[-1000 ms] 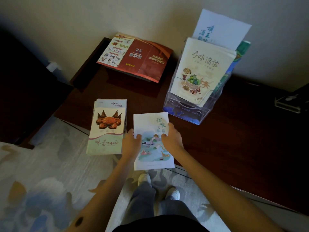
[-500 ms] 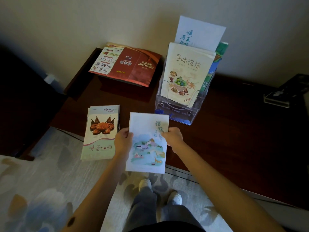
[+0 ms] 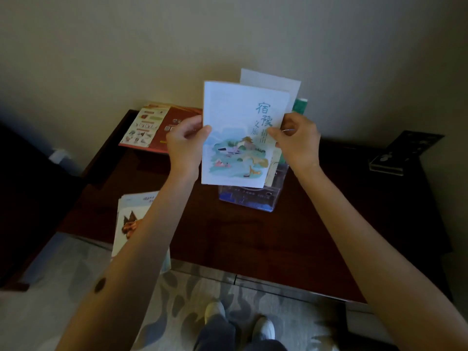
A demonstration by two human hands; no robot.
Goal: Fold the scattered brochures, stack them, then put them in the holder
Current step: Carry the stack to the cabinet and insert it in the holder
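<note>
Lifted off the tabletop (image 3: 255, 239), the brochure (image 3: 238, 115) now hangs pinched between left grip (image 3: 184, 146) and right grip (image 3: 298, 144), holder (image 3: 249, 201) just beyond them.

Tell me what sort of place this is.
Probably a hotel room or lobby: a travel brochure, a clear holder of leaflets on a dark wooden desk, and patterned carpet.

Folded brochure (image 3: 240, 138) upright before holder (image 3: 253, 198)
</note>
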